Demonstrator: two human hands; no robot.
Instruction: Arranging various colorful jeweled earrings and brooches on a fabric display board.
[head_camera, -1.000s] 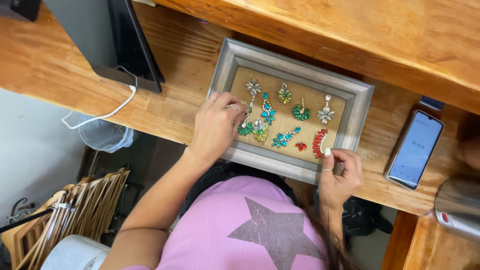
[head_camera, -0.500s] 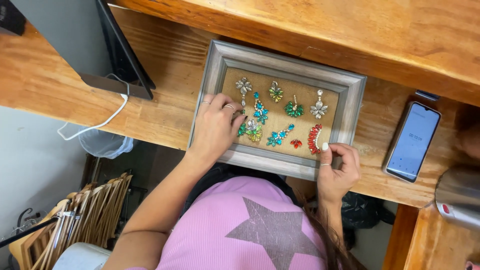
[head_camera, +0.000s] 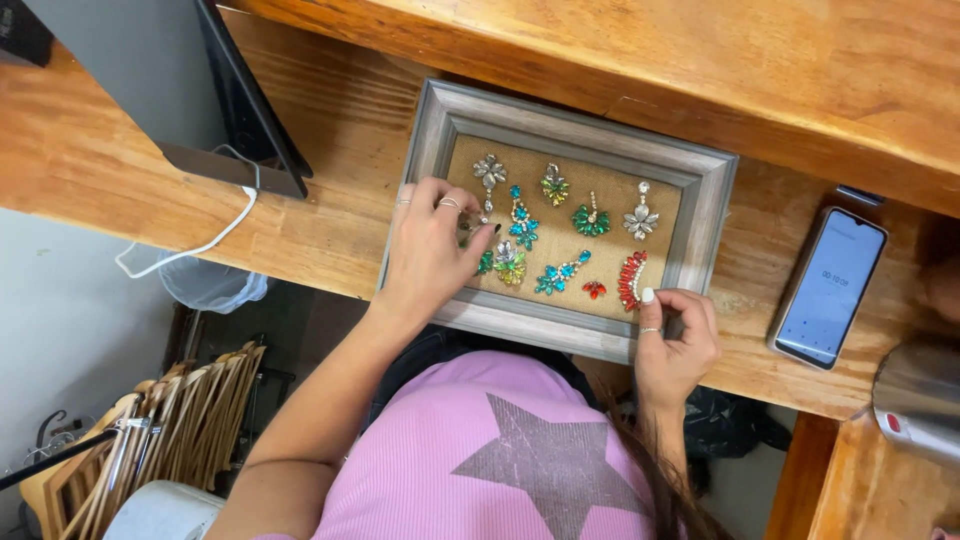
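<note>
the left hand (head_camera: 428, 250) lies over the left side of a grey picture frame (head_camera: 706, 180), fingers curled with the tips pinched at a small jewelled earring (head_camera: 487, 262) on the frame's tan fabric backing (head_camera: 605, 252); whether the piece is gripped or only touched cannot be told. the right hand (head_camera: 676, 335) grips the frame's lower right corner, thumb on top of the moulding and fingers curled around the edge, steadying it.

the frame lies flat on a wooden bench (head_camera: 330, 215), just in front of the person, who wears a pink top with a grey star. on the backing, jewelled pieces are spread in rough rows: a silver one (head_camera: 489, 172), a green and gold one (head_camera: 554, 186), a green fan (head_camera: 591, 220), a clear drop (head_camera: 640, 218), blue ones (head_camera: 521, 226), a red curved piece (head_camera: 631, 280) and a tiny red one (head_camera: 594, 290). by the look of it the arranging is well along: most of the backing is filled, with some bare fabric left near the edges, and the piece under the left hand is not yet settled.

a phone (head_camera: 829, 286) with a lit screen lies on the bench to the right, apart from the frame. a dark monitor base (head_camera: 235, 165) and a white cable (head_camera: 190, 245) sit to the left.
</note>
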